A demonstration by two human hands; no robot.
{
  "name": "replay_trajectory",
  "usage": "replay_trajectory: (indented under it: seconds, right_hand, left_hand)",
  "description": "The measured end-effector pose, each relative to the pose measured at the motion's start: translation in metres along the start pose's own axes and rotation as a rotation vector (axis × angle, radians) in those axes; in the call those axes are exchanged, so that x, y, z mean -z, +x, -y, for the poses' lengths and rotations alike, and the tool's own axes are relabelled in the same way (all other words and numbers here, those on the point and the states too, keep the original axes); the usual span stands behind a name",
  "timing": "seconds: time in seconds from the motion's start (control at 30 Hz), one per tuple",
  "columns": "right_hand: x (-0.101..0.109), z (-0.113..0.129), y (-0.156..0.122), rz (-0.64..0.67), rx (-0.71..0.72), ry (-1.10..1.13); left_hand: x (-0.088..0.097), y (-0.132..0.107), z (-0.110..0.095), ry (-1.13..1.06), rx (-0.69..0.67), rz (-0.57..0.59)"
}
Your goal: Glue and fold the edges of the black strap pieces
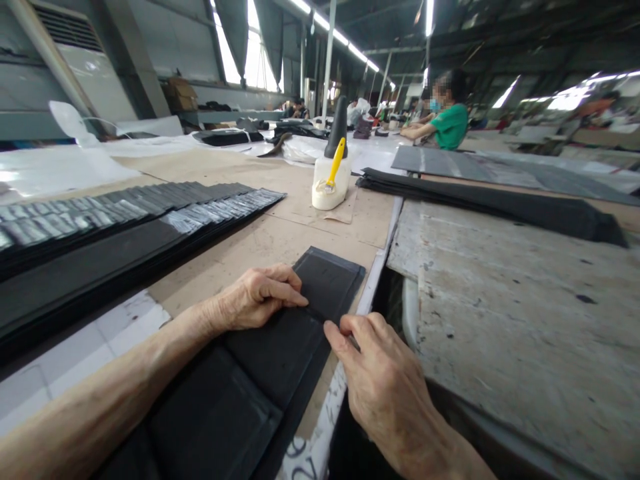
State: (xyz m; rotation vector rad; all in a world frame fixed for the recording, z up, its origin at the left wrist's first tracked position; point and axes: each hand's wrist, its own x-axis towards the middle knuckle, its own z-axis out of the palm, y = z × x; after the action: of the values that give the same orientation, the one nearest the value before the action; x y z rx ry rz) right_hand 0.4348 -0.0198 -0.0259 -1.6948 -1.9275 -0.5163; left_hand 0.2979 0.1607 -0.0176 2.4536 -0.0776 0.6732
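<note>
As the left hand (267,295) bunches over a black panel (327,283), the right hand (383,367) curls at its edge.
Any pinch is unclear; uneven tugging could skew the panel.

Green top: I saw a person in a green top (451,127) farther back, arms held out over a table.
Windows: bright windows (257,50) let in light on the back left, and dark curtains (233,33) hung by them.
Lights: a long row of lamps (320,20) shone up high.
Pole: a thin white pole (329,60) stood up past the tables.
Box: a brown box (181,93) sat on a ledge under the windows.
Tall machine: a big pale machine (83,73) with slats on top leaned in my view on the left.
Old board: a worn, grey board (510,300) with dark spots lay on the right.
</note>
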Motion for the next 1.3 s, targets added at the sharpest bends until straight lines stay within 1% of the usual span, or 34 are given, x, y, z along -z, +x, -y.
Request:
replay_trajectory:
  seconds: [0.07,0.13,0.2,0.3,0.37,0.47,0.6,0.73,0.83,0.97,1.13,1.23,1.3]
  right_hand:
    - [-0.002,-0.001,0.0,0.002,0.042,0.026]
    - [-0.003,-0.003,0.001,0.014,0.097,0.046]
    - [-0.003,-0.004,0.003,0.041,0.145,0.057]
    - [0.001,-0.007,0.009,0.105,0.181,0.094]
    - [0.003,-0.008,0.014,0.14,0.178,0.135]
    - [0.003,-0.008,0.021,0.15,0.131,0.156]
    - [-0.005,0.001,0.027,0.17,0.067,0.035]
    - [-0.009,0.009,0.028,0.183,0.113,-0.051]
    - [-0.008,0.01,0.028,0.206,0.115,-0.016]
    - [-0.008,0.007,0.029,0.221,0.07,0.023]
    - [-0.007,0.006,0.037,0.298,0.041,0.001]
    - [-0.004,0.009,0.044,0.368,0.056,-0.084]
    - [-0.005,0.012,0.049,0.379,0.078,-0.155]
  left_hand:
    - [0.001,-0.002,0.002,0.026,-0.017,-0.01]
    - [0.002,-0.002,0.003,0.056,-0.041,0.006]
    - [0.002,-0.002,0.002,0.081,-0.058,0.018]
    - [0.002,-0.001,0.001,0.112,-0.08,0.035]
    - [0.002,0.0,0.001,0.129,-0.095,0.052]
    - [0.002,0.0,0.002,0.145,-0.121,0.073]
    - [0.002,0.001,0.003,0.149,-0.153,0.066]
    - [0.006,-0.001,0.006,0.137,-0.164,0.067]
    - [0.01,-0.005,0.01,0.121,-0.139,0.027]
    - [0.012,-0.008,0.013,0.107,-0.119,-0.031]
    - [0.01,-0.008,0.013,0.123,-0.122,-0.023]
    - [0.009,-0.007,0.013,0.129,-0.12,-0.013]
    - [0.009,-0.007,0.013,0.134,-0.119,0.001]
